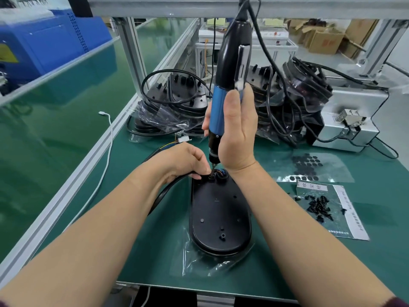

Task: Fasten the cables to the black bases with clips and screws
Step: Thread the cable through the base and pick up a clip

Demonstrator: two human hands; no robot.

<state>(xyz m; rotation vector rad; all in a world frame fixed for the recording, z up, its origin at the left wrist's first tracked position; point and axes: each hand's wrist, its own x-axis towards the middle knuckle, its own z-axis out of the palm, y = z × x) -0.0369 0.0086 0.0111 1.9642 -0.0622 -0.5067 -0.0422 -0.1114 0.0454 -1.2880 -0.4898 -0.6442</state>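
A factory assembly station on a production floor.
The green-matted workbench (155,251) stood inside an aluminium frame (132,54) beside a long glossy green lane (55,107). A right hand (238,134) gripped a corded electric screwdriver (218,111) hanging from overhead, its bit down on a black base (219,218) whose cable (164,191) the left hand (186,160) pinched. Behind were stacks of bagged bases (177,103) with coiled leads and a grey metal machine (354,111). Loose screws (318,207) and a sheet of round black pads (307,165) lay to the right, with cardboard boxes (325,41) piled at the back.
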